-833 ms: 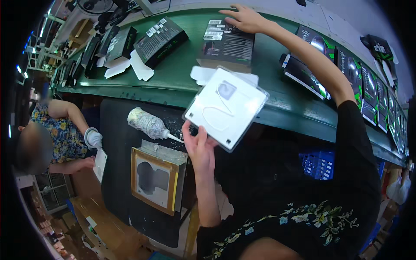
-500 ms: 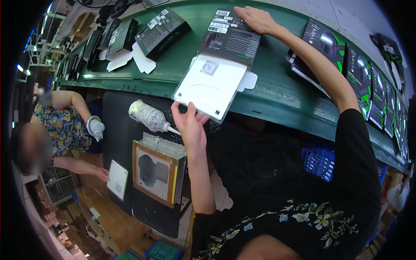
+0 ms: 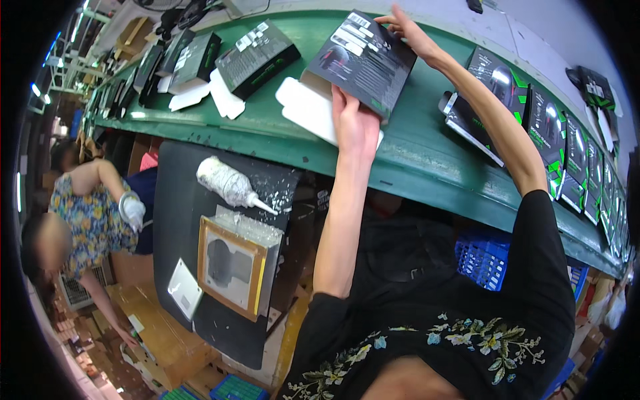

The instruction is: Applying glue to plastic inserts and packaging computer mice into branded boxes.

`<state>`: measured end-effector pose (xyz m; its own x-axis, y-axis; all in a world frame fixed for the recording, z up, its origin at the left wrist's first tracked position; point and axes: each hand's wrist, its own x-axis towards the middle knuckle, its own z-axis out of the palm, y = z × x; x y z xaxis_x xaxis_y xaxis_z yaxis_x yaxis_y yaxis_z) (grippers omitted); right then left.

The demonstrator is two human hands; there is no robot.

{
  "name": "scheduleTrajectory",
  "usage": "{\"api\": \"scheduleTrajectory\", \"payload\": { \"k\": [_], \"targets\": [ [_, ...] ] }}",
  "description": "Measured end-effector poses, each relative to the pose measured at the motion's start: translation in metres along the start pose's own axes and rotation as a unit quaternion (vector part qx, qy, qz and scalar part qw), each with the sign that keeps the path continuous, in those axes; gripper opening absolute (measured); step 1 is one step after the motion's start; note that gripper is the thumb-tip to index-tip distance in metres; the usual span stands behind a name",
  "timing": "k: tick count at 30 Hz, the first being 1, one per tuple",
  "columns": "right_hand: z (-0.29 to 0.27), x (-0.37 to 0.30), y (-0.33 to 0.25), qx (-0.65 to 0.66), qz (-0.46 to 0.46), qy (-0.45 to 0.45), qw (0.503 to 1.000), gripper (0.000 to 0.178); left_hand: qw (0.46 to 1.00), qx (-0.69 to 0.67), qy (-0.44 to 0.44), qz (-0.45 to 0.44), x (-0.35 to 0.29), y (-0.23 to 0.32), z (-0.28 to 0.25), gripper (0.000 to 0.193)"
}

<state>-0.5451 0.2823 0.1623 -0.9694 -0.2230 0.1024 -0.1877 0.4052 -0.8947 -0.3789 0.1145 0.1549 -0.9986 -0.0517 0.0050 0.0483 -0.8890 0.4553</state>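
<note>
A black printed carton [image 3: 363, 61] lies tilted on the green conveyor belt [image 3: 427, 150]. My right hand [image 3: 408, 28] grips its far top corner. My left hand [image 3: 355, 122] holds its near edge together with a white flat tray [image 3: 308, 110] that sticks out to the left from under the carton.
More black cartons [image 3: 257, 57] and white inserts [image 3: 223, 100] lie further left on the belt; a row of printed boxes [image 3: 553, 130] runs to the right. Below the belt a black board holds a white glue bottle [image 3: 230, 183] and a wooden-framed jig [image 3: 233, 265]. A person [image 3: 87, 213] bends at left.
My left hand carried the white tray up from in front of me onto the belt and under the black carton. My right hand lifted the carton's far edge.
</note>
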Motion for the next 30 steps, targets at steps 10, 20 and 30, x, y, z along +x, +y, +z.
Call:
{"api": "scheduleTrajectory", "payload": {
  "k": [10, 20, 30],
  "targets": [
    [-0.047, -0.027, -0.01, 0.001, 0.107, -0.112, 0.988, 0.087, 0.66, 0.667, -0.341, 0.059, -0.036, -0.009, -0.015, 0.042],
    [0.032, -0.074, -0.018, -0.509, -0.177, -0.022, 0.842, 0.051, 0.649, 0.642, -0.345, 0.218, -0.025, -0.052, 0.007, 0.046],
    [0.029, -0.045, -0.032, -0.488, -0.08, -0.028, 0.869, 0.066, 0.397, 0.86, -0.235, 0.217, -0.058, -0.049, 0.006, 0.043]
  ]
}}
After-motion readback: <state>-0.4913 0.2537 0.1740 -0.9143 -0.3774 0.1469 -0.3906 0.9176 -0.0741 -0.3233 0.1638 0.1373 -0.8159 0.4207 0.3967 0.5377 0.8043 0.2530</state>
